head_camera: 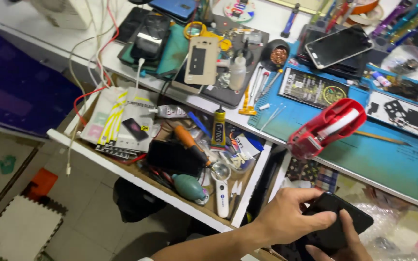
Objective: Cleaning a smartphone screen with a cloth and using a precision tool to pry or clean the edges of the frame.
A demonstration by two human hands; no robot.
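The left hand grips a black phone from above, thumb along its near side, fingers curled over the far edge. The right hand, mostly cut off at the bottom edge, presses its fingers up against the phone's lower face; whether it fully closes cannot be told. The phone sits low, in front of the bench's front edge, over crinkled clear wrap.

To handle it well, a firm hold by the edges with both hands seems wise, keeping it level and clear of the open drawer just to the left.

At the drawer's left end lie flat white packets with yellow stripes and a phone picture. Toward its middle stands a glue tube, black cap, yellow label. At the front rim lie a teal blower and a white magnifier. On the blue mat near the bench's front edge sits a red tape dispenser.
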